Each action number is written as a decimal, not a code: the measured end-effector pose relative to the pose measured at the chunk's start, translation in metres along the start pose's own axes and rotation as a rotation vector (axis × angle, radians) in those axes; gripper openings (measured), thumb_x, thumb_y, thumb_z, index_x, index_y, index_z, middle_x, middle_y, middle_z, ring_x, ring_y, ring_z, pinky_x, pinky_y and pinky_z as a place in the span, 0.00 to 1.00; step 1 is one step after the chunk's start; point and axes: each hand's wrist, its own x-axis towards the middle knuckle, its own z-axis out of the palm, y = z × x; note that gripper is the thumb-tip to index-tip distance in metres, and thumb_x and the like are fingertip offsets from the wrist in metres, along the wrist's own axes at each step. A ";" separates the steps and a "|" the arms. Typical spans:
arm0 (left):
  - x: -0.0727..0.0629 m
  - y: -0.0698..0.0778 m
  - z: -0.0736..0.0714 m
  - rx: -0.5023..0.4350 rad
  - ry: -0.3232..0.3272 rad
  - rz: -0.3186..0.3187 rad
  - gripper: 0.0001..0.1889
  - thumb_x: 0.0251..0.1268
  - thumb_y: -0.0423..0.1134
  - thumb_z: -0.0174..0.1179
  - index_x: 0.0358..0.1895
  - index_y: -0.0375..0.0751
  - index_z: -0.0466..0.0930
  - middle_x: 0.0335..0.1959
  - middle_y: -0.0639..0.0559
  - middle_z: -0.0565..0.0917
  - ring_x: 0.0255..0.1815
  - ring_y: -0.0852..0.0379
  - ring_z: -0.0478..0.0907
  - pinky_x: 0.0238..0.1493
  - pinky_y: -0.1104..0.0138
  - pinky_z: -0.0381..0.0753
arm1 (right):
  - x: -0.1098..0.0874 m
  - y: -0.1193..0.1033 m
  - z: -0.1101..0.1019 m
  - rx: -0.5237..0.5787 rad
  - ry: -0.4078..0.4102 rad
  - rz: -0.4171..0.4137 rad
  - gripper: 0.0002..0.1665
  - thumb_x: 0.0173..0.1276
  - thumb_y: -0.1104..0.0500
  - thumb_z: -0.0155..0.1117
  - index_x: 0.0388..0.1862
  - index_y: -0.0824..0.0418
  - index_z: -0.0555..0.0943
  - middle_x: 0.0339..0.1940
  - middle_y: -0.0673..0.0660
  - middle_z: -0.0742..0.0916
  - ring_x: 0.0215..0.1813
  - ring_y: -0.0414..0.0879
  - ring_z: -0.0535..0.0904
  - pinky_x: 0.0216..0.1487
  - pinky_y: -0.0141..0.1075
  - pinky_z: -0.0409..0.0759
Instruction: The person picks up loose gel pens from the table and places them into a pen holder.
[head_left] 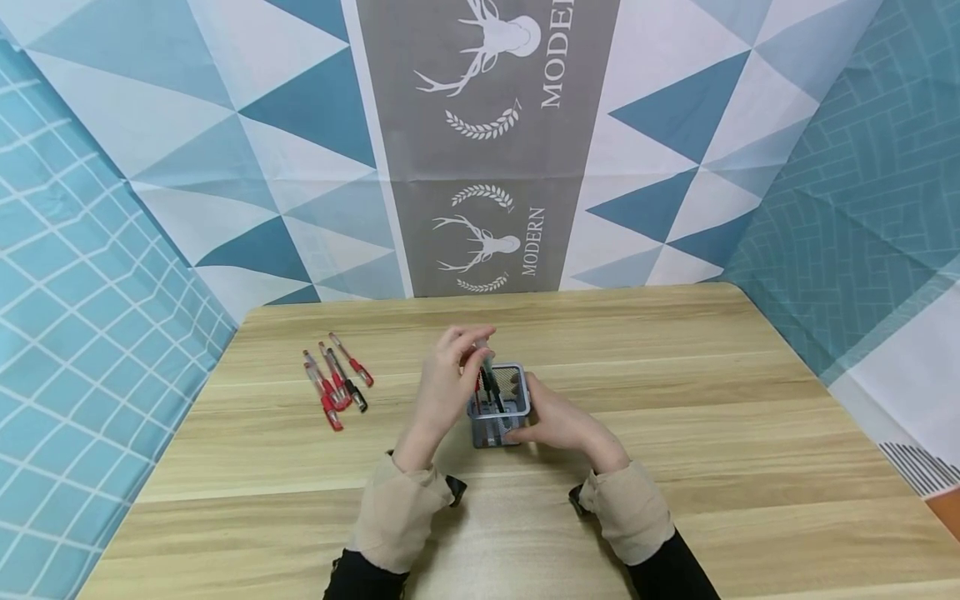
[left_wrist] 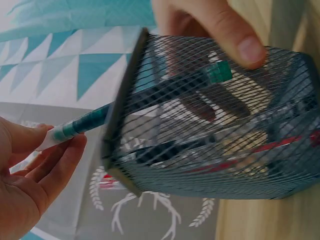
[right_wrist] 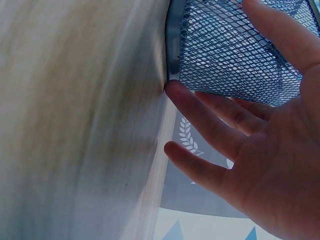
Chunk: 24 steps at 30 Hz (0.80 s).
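A square dark metal-mesh pen holder (head_left: 495,433) stands on the table in front of the person. My left hand (head_left: 441,383) pinches one end of a green pen (left_wrist: 90,121) between thumb and fingers above the rim. The pen's other end, with a green tip, reaches down inside the mesh. My right hand (head_left: 564,418) grips the holder from its right side, thumb on the near wall and fingers toward the far side. In the right wrist view, fingers (right_wrist: 215,120) touch the holder's base edge. A pen with a red refill (left_wrist: 270,145) and dark pens are inside the holder.
Left of the holder, several red pens (head_left: 330,408) and a black pen (head_left: 352,390) lie loosely grouped on the wooden table (head_left: 675,375). Behind the table's far edge hangs a patterned cloth (head_left: 480,150), with blue cloths on both sides.
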 end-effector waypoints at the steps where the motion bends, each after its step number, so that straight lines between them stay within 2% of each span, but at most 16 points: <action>1: 0.000 -0.001 0.002 0.004 -0.002 0.001 0.14 0.61 0.27 0.55 0.50 0.36 0.78 0.43 0.47 0.77 0.35 0.60 0.78 0.33 0.73 0.78 | 0.000 0.000 0.000 0.001 -0.002 0.003 0.53 0.46 0.55 0.74 0.67 0.62 0.54 0.55 0.59 0.77 0.57 0.52 0.73 0.60 0.48 0.68; 4: -0.001 -0.004 0.006 0.022 -0.013 -0.003 0.14 0.61 0.28 0.55 0.49 0.36 0.78 0.41 0.46 0.76 0.32 0.60 0.76 0.30 0.73 0.76 | 0.000 0.000 -0.001 0.008 -0.008 0.002 0.53 0.46 0.55 0.73 0.67 0.61 0.54 0.55 0.59 0.77 0.56 0.51 0.73 0.60 0.47 0.68; 8: -0.003 -0.005 0.011 0.054 -0.037 -0.043 0.13 0.60 0.28 0.56 0.49 0.37 0.79 0.41 0.46 0.75 0.28 0.61 0.72 0.27 0.74 0.73 | 0.000 0.000 -0.001 0.018 -0.013 -0.012 0.52 0.47 0.55 0.73 0.67 0.63 0.54 0.55 0.59 0.77 0.56 0.51 0.74 0.60 0.47 0.69; 14: -0.004 -0.007 0.014 0.091 -0.054 -0.086 0.13 0.61 0.29 0.55 0.49 0.38 0.80 0.43 0.45 0.73 0.30 0.60 0.75 0.29 0.73 0.75 | 0.000 0.000 -0.001 0.026 -0.011 -0.016 0.51 0.48 0.54 0.73 0.66 0.64 0.55 0.55 0.61 0.76 0.56 0.53 0.74 0.59 0.48 0.69; 24: -0.004 -0.011 0.018 0.139 -0.102 -0.120 0.12 0.60 0.30 0.56 0.48 0.40 0.80 0.39 0.48 0.73 0.31 0.60 0.69 0.30 0.72 0.73 | 0.001 0.000 -0.001 0.034 -0.020 0.018 0.50 0.47 0.55 0.73 0.65 0.62 0.56 0.55 0.60 0.76 0.55 0.51 0.74 0.59 0.46 0.69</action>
